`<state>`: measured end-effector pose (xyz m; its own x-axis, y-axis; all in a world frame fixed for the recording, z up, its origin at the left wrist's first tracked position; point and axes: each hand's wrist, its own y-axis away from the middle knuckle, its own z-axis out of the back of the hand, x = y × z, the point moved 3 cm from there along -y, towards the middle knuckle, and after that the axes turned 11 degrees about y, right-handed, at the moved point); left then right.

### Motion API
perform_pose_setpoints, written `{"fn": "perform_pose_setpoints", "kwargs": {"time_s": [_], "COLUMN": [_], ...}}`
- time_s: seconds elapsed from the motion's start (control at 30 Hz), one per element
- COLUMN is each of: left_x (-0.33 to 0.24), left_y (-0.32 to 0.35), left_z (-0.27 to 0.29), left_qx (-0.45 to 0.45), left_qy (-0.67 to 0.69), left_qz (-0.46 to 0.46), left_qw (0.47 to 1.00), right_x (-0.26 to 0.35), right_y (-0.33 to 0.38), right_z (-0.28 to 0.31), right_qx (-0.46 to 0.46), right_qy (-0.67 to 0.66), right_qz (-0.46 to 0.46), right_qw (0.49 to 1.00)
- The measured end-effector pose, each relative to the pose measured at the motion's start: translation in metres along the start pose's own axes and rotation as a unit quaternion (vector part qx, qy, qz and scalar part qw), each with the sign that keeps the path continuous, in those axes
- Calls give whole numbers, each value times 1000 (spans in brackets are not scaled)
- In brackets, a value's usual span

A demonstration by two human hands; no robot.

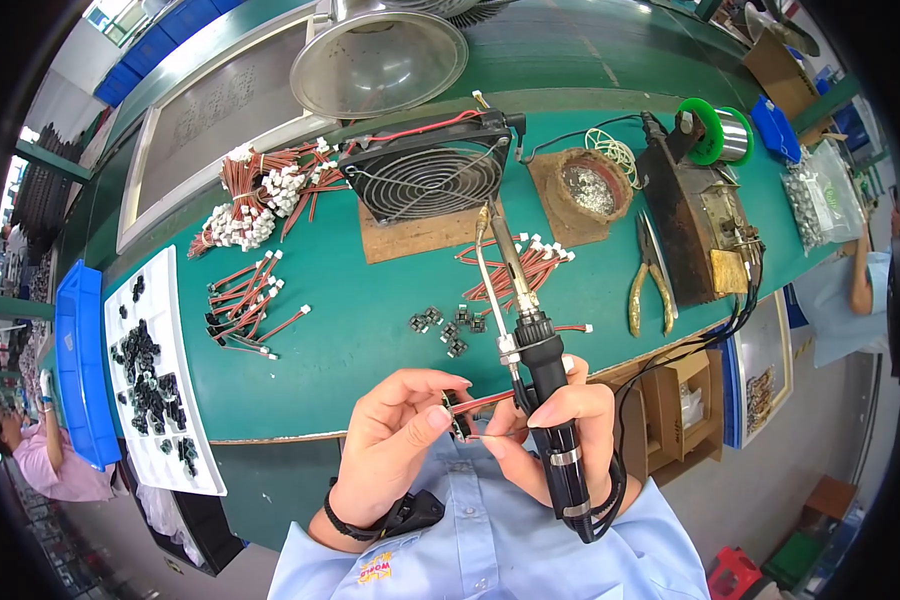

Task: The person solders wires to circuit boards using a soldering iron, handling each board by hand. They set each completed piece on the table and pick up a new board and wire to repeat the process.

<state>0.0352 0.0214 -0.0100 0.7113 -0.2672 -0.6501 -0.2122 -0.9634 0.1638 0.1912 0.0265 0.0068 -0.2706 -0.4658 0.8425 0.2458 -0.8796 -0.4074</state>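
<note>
Between the thumb and fingers of my left hand (385,440) is a small black circuit part (457,416). My right hand (582,415) grips a black-handled soldering iron (540,355), its metal tip pointing away over the table and a thin solder-feed tube running alongside. Its fingertips also pinch a red-and-black wire lead (490,400) that reaches to the circuit part; whether the wire is joined to it I cannot tell. Just beyond the hands lie several small black parts (455,328). A bunch of wire leads with white connectors (530,268) lies partly behind the iron.
A black fan (425,180) stands at the back, near wire bundles (255,195). Loose leads (250,305) and a white tray (195,440) of black parts are left. Rightward are a solder tin (590,190), pliers (650,280), a soldering station (685,200) and a solder spool (715,133).
</note>
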Motion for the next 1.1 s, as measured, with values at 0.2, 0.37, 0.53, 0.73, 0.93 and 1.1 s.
{"fn": "perform_pose_setpoints", "kwargs": {"time_s": [0.2, 0.37, 0.53, 0.73, 0.93, 1.1], "left_x": [4, 7, 8, 8, 8, 8], "left_y": [0, 2, 1, 1, 0, 1], "left_z": [1, 1, 2, 2, 1, 2], "left_qx": [31, 21, 13, 24, 34, 18], "left_qy": [77, 105, 84, 82, 73, 68], "left_qz": [31, 53, 49, 42, 35, 33], "left_qw": [996, 993, 995, 995, 996, 997], "right_x": [9, 9, 4, 7, 7, 7], "right_y": [-3, -5, -3, -4, -3, -3], "right_z": [3, 2, 0, 3, 4, 3], "right_qx": [-7, -9, -19, -28, -33, -33], "right_qy": [52, 11, -22, -10, -1, 5], "right_qz": [-1, 13, 22, 19, 20, 20], "right_qw": [999, 1000, 999, 999, 999, 999]}}
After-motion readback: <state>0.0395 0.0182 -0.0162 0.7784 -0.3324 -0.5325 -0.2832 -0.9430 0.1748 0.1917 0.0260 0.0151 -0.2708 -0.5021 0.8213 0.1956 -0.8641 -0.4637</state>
